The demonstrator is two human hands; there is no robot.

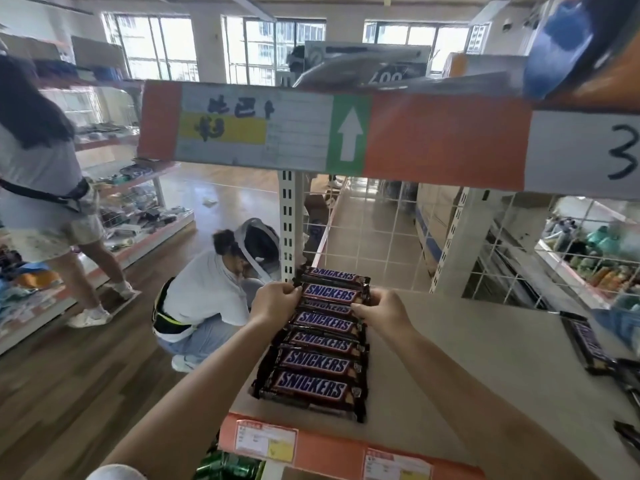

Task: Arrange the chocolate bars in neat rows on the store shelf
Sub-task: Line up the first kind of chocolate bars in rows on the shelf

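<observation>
On the beige shelf (467,341), a row of Snickers bars (317,344) runs from the front edge back toward 12 o'clock, each bar lying crosswise and overlapping the next. The left hand (275,301) pinches the left end of the second bar from the back (330,293), and the right hand (382,311) has its grip curled on that bar's right end. A loose bar (587,344) lies well apart at 3 o'clock.
</observation>
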